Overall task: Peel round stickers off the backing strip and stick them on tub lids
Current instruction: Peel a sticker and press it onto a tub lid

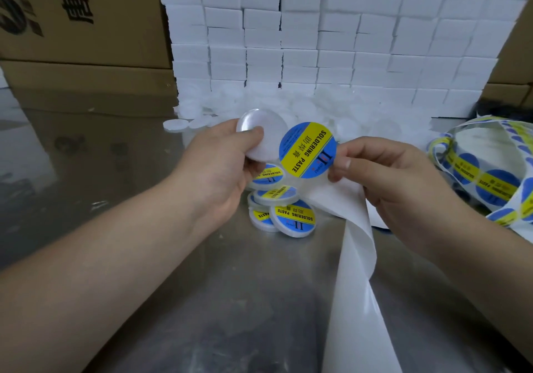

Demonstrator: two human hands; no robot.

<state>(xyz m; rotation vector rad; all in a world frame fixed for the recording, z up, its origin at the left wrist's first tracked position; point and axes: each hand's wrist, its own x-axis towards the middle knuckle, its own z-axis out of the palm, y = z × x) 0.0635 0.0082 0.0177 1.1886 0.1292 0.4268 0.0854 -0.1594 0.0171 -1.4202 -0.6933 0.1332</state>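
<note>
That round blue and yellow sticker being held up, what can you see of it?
The sticker is a glossy round label, blue with a slanted yellow band reading SOLDERING PASTE, plus Chinese characters. The right hand pinches its right edge, face to the camera, above the white backing strip. Its left edge overlaps the plain tub in the left hand; contact is unclear.

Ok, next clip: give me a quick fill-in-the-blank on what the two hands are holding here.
The right hand pinches a round sticker that reads SOLDERING ____.
The left hand grips a tub whose lid is plain ____.
The sticker's yellow band crosses a ____ disc.
The bare backing strip hangs from the ____ hand.
Missing words: PASTE; white; blue; right.
</note>
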